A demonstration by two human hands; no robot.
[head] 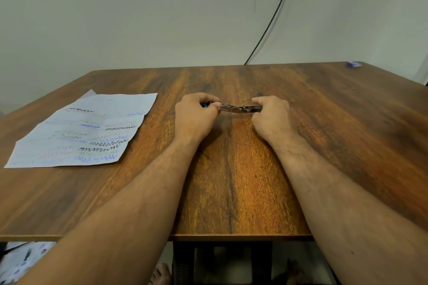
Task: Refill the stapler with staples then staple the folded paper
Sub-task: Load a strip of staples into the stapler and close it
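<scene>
A small stapler point(238, 108) with bare metal parts and a bit of blue plastic showing is held just above the middle of the wooden table point(231, 169). My left hand point(195, 114) is closed around its blue left end. My right hand point(272, 115) grips its right end. The metal middle section spans the gap between the two hands; I cannot tell whether the stapler is hinged apart. A sheet of paper point(85, 132) with blue and black scribbles lies flat at the left, creased and apart from both hands.
A small blue box point(354, 64) lies at the far right corner of the table. A black cable point(271, 18) runs down the wall behind the table. More printed paper point(23, 259) lies on the floor at the lower left, below the table's front edge.
</scene>
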